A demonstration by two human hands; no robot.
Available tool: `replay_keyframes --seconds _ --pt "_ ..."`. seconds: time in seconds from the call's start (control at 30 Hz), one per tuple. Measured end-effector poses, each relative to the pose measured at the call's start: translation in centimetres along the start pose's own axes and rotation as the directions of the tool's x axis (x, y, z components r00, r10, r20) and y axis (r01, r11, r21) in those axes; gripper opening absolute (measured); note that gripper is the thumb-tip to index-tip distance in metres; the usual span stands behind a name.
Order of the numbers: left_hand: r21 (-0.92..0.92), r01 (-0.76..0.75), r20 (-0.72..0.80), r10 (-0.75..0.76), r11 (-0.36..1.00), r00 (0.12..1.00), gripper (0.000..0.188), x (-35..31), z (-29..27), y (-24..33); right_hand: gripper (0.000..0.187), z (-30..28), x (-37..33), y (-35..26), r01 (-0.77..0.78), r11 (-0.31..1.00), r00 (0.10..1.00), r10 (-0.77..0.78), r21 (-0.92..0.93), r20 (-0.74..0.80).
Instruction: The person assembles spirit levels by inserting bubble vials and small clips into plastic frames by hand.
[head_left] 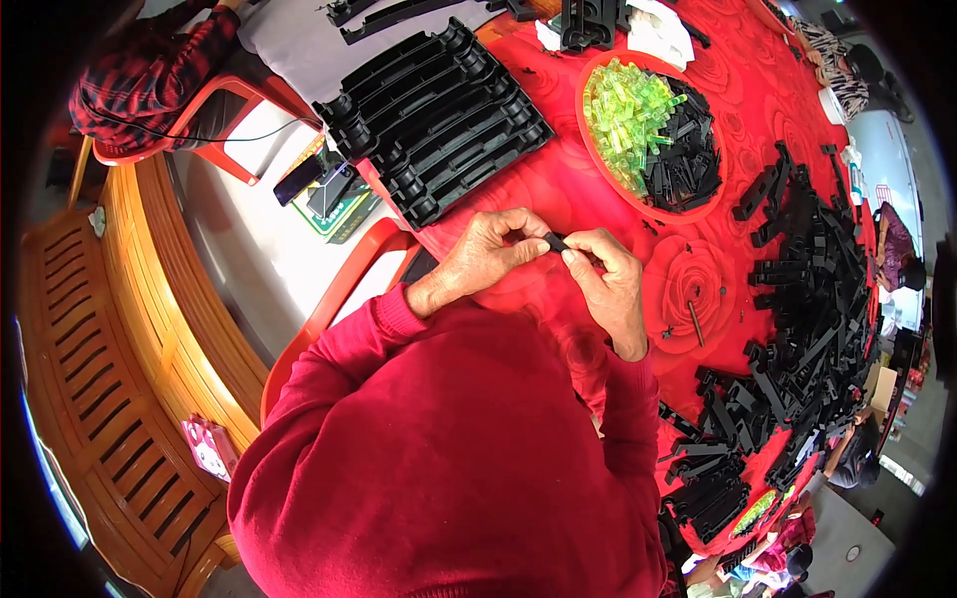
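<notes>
Between my two hands, above the red rose-patterned tablecloth, is a small black plastic piece. My left hand pinches its left end between thumb and fingers. On its other end, the thumb and fingers of my right hand are closed too. Just beyond the hands, an orange-rimmed basin holds translucent yellow-green pieces on its left and small black parts on its right. A stack of long black plastic frames lies at the far left of the table.
A big heap of black plastic parts spreads over the table's right side. A thin brown stick lies on the cloth. Left of me are a red chair and a wooden bench. A person in a plaid shirt sits at the far left.
</notes>
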State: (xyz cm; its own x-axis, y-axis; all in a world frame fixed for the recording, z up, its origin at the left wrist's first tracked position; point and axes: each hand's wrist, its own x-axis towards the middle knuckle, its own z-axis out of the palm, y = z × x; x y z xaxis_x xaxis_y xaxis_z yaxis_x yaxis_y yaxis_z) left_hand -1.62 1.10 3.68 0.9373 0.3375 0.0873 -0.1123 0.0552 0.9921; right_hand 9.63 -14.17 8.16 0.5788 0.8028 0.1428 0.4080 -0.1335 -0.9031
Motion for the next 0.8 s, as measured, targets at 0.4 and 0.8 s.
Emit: replay_keyframes --seconds 0.4,0.8 --pt "-0.156 0.021 -0.028 -0.026 0.988 0.999 0.007 -0.1 -0.1 0.0 0.014 1.0 -0.6 0.1 -0.105 0.979 0.978 0.133 0.173 -0.162" --pt "-0.146 0.001 -0.074 -0.012 0.989 0.997 0.009 -0.2 1.2 -0.2 0.008 2.2 -2.3 1.0 -0.025 0.955 0.935 0.127 0.296 -0.332"
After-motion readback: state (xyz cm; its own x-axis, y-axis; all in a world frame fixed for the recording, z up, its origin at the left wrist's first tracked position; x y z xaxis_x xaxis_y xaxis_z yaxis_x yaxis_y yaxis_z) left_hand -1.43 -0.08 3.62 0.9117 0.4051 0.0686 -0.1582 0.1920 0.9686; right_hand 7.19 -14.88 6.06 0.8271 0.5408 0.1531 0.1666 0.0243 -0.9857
